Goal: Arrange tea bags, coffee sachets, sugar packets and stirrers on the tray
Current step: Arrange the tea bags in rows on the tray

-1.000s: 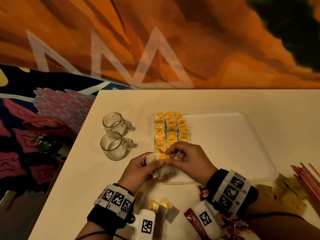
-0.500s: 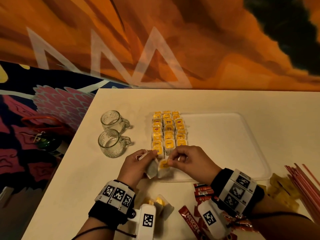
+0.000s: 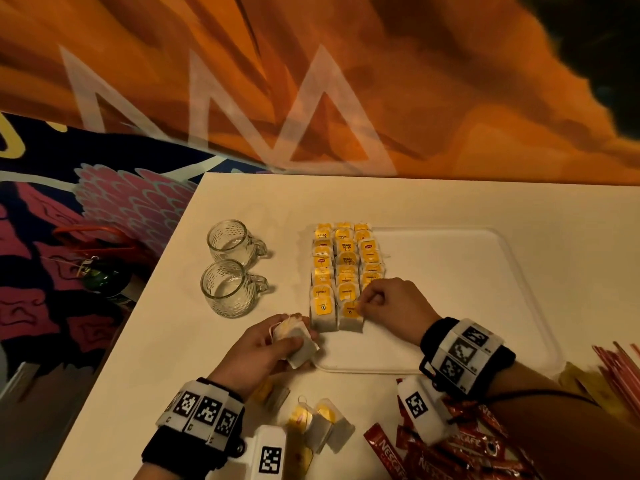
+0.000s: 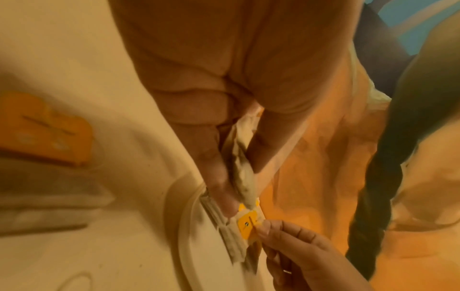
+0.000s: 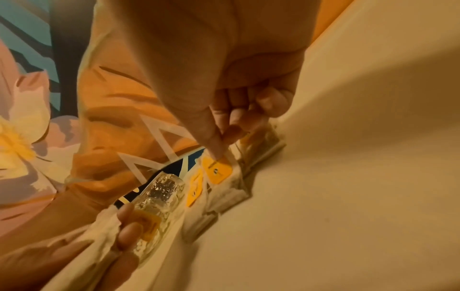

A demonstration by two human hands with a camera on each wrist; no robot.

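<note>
Our right hand pinches the yellow tag of a tea bag, setting it at the near end of the rows at the tray's left. Our left hand, lower centre, grips spare bags, ready to feed the next.

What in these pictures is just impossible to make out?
- Head view: small print on the tea bags in the tray, too small.
- Head view: stirrers and coffee sachets, cut off by the frame edge.
- Head view: tea bag in the left hand, label hidden by the fingers.
- Left wrist view: orange tag, blurred.
</note>
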